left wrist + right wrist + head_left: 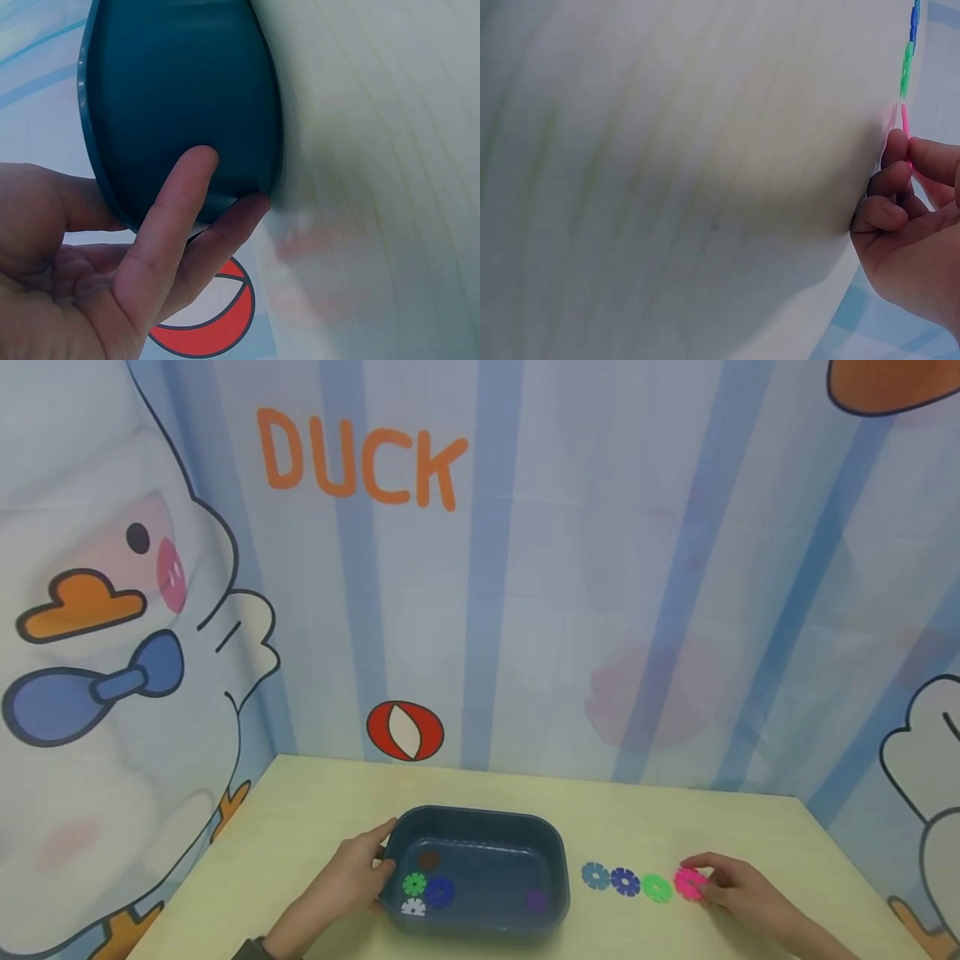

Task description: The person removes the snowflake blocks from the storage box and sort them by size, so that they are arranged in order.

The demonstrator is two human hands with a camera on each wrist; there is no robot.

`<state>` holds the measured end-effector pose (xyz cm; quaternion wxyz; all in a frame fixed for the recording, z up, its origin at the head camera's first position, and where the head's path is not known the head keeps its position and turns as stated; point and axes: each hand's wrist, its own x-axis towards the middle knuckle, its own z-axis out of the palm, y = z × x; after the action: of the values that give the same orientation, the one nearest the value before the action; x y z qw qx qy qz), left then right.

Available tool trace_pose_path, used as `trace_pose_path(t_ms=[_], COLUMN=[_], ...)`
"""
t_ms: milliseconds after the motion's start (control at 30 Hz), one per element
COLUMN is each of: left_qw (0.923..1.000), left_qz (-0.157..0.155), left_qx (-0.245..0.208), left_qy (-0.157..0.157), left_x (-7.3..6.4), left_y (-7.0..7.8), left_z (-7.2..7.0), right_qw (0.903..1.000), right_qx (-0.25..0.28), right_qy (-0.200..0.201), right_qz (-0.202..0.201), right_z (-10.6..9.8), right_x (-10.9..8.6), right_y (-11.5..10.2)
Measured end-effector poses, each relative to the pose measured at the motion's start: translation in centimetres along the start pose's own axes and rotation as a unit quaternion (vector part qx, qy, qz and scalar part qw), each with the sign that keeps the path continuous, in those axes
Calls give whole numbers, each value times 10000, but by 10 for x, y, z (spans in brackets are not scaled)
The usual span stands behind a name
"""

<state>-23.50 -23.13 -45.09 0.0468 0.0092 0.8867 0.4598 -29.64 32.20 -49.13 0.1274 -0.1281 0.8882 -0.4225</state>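
At the left end of a dark blue plastic tub (487, 864), my left hand (348, 872) grips the wall. In the left wrist view, fingers (169, 210) lie along the tub's outer side (180, 90), with the thumb near the rim. My right hand (738, 889) pinches a pink notched snowflake disc (686, 883) between thumb and fingers at the right end of a row. In that row lie a light blue disc (596, 868), a dark blue disc (625, 875) and a green disc (657, 879). The pink disc (904, 116) appears edge-on, close to the table, in the right wrist view.
Inside the tub lie a brown disc (429, 860), a green disc (414, 878), a blue disc (439, 885), a white disc (412, 903) and a purple disc (536, 902). The pale yellow table (330, 785) meets a duck-printed curtain (562, 610) at its back edge.
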Motion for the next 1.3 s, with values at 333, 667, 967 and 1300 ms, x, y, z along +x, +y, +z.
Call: trace_pose_path(t_ms=[333,667,967,1300], left_qw=[10000,10000,9999,10000], left_qz=[41,2,39,13], left_qx=[-67,-47,-96,-90], left_qy=[-17,-60,-11,-4], left_x=[-1,0,-1,0], left_y=[-1,0,0,-2], left_z=[-1,0,-1,-1], right_qw=[9997,9992,9990,9958], right_qx=[-107,-283,-130,175], right_qy=[-203,-257,-144,-284], right_qz=[61,-67,-395,-852], right_z=[0,-2,4,20], right_x=[3,4,11,22], right_y=[-1,-9,-46,-69])
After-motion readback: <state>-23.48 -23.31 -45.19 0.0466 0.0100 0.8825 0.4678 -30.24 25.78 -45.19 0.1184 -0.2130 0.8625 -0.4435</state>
